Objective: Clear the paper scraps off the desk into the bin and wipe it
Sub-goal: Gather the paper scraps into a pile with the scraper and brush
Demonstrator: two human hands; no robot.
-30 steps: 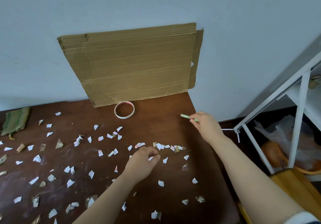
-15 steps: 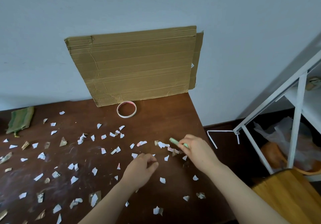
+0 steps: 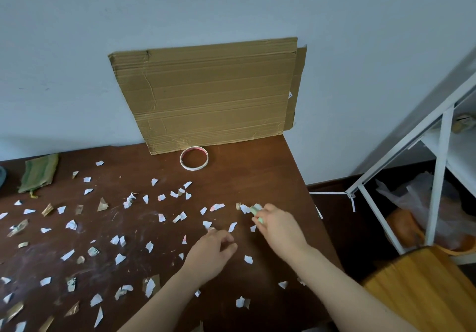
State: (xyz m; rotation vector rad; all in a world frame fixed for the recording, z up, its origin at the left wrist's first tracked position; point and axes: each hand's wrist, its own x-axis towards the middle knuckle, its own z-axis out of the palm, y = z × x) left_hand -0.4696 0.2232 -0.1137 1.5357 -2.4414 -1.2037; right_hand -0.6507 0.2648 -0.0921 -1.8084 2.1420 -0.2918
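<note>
Several white and brown paper scraps (image 3: 117, 258) lie scattered over the dark brown desk (image 3: 260, 177). My right hand (image 3: 279, 227) rests on the desk near its right edge and pinches a pale green strip (image 3: 257, 210), whose tip touches a white scrap (image 3: 244, 208). My left hand (image 3: 212, 253) lies just left of it, knuckles up. Its fingers are curled together over small scraps, and what it holds is mostly hidden. A folded green cloth (image 3: 38, 172) lies at the desk's far left.
A cardboard sheet (image 3: 213, 94) leans against the wall at the back, with a tape ring (image 3: 194, 161) in front of it. Right of the desk stand a white metal frame (image 3: 438, 167), a plastic bag over something orange (image 3: 409, 218) and a wooden seat (image 3: 427, 290).
My right hand came back from beyond the desk's right edge, still holding the green strip, and now sits among the scraps. My left hand stayed in about the same place.
</note>
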